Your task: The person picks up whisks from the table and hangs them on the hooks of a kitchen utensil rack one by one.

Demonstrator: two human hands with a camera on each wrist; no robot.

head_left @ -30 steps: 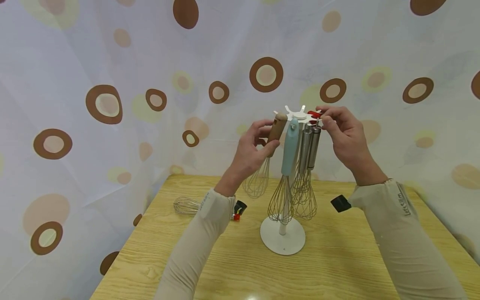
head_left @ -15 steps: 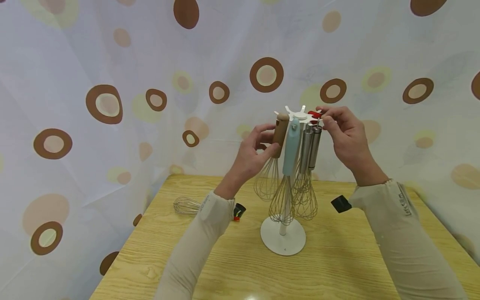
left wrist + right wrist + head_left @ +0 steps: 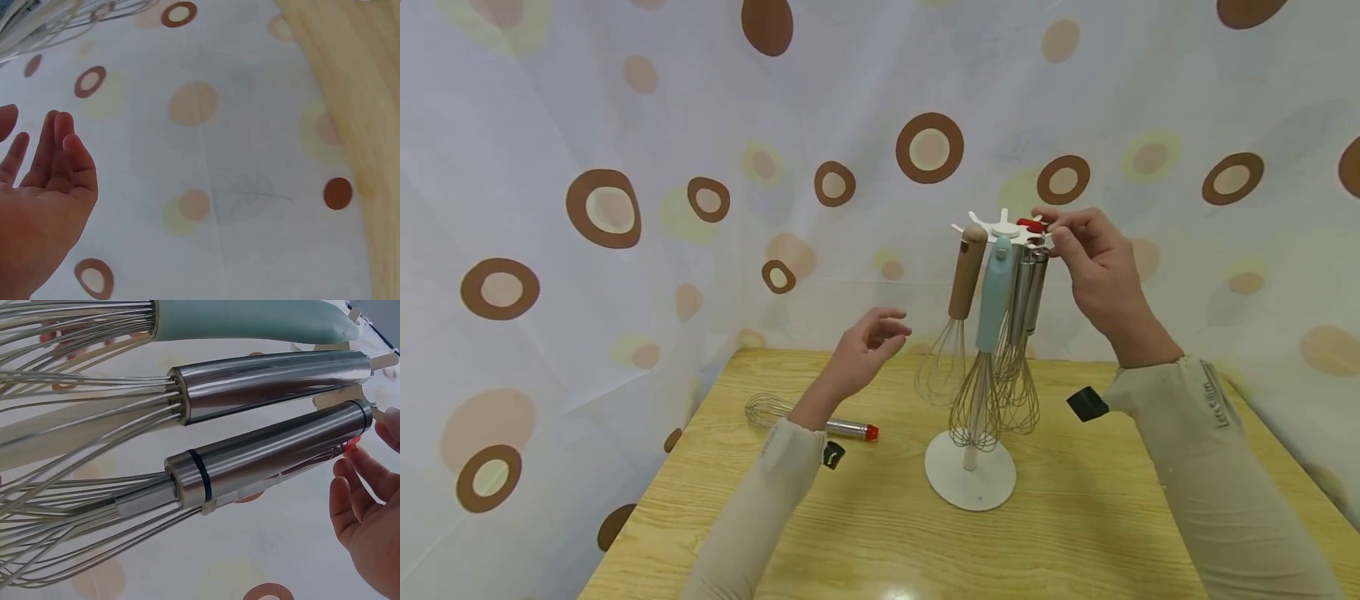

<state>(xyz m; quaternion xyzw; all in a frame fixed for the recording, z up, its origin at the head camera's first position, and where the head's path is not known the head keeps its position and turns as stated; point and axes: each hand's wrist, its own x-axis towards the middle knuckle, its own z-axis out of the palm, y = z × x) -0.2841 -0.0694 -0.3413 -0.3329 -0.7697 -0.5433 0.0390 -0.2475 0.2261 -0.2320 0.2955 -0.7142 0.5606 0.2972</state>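
A white rotating rack on a round base carries several hanging whisks. A brown-handled whisk hangs at its left. Beside that is a light blue-handled whisk, then two steel-handled whisks. Behind these shows a red handle end. My right hand pinches a hook arm at the rack's right edge, fingers by the red end. My left hand is apart from the rack, fingers loosely bent, holding nothing. In the left wrist view, whisk wires blur at the top.
Another whisk, steel-handled with a red end, lies on the wooden table under my left forearm, partly hidden. A patterned curtain stands behind and left of the table. Black straps hang near both wrists.
My left hand has let go of the brown-handled whisk and drawn back left and down. That whisk now hangs from the rack. My right hand keeps its place at the rack's edge.
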